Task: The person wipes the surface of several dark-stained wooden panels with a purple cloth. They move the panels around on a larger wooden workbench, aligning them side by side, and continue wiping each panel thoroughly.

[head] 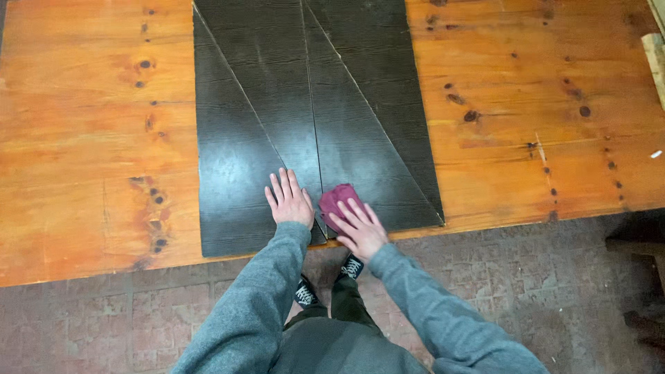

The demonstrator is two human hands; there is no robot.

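While the left hand (289, 202) lies flat, grip released, on the dark wood-grain triangular panels (277, 104) at centre frame, the right hand (358, 228) presses open fingers onto a crumpled maroon cloth (335, 197) just beside it, near the lower edge of the orange knotty pine tabletop (90, 138).

dark panels (263, 104) flat ahead, bare wooden table (90, 138) either side, possibly timber (654, 59) at far right edge

Even, fairly bright overhead light, soft sheen on the dark panels (277, 90), warm glare on the wooden table (90, 138), faint shadows, slight wide-angle bending at edges, mild softness.
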